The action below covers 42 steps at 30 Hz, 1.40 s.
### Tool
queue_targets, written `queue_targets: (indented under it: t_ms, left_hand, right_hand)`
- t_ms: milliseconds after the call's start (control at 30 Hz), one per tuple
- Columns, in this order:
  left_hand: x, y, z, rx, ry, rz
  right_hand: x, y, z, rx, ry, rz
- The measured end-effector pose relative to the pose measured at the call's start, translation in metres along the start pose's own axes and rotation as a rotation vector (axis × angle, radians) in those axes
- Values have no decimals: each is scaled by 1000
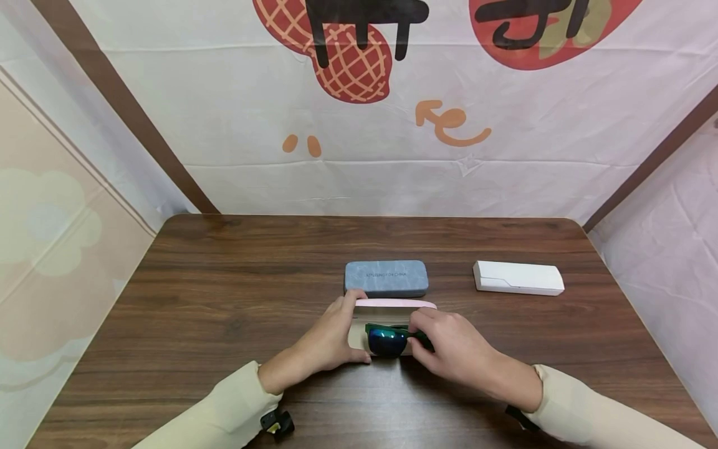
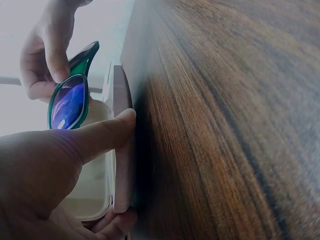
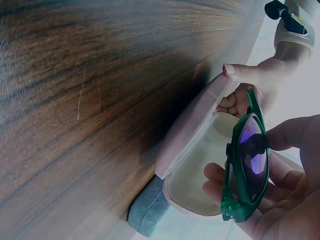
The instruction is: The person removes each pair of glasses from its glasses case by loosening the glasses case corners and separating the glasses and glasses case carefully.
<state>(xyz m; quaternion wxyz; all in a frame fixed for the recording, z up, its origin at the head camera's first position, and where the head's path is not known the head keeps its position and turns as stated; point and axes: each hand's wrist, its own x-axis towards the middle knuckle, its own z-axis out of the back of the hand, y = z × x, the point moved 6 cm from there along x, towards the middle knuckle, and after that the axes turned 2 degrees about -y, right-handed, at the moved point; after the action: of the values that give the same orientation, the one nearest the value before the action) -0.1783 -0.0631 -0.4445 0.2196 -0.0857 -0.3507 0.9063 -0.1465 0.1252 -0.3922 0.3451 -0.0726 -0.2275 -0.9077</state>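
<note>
My left hand [image 1: 330, 335] grips the left end of a pink glasses case [image 1: 392, 303], which lies open on the table with a pale lining. In the left wrist view, the thumb presses on the case's edge and the other fingers curl beneath. My right hand [image 1: 455, 347] pinches a pair of green-framed sunglasses [image 1: 387, 342] with blue mirrored lenses, over the case's open inside. Seen from the right wrist, the sunglasses [image 3: 245, 165] stand tilted above the pale hollow [image 3: 200, 155] of the case, with the fingers behind the lens.
Just behind the pink case, a blue-grey glasses case [image 1: 386, 279] lies closed. Farther right is a white oblong case [image 1: 518, 278]. The brown wooden table [image 1: 224, 274] ends at a printed cloth wall [image 1: 392, 187] at the back, with more cloth on both sides.
</note>
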Motion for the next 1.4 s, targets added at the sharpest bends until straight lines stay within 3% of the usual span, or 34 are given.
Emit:
queue_targets:
  t_ms: [500,1000,1400]
  left_hand:
    - [0,0,-1,-8,-14,-14]
    - [2,2,-2,-6,-22,-16]
    - [1,4,-2,-12,1,0]
  right_hand:
    - [-4,4,-3,6,35,-6]
    - [-12,24,-5,31,77,45]
    - [-16,31,-26,64,193,50]
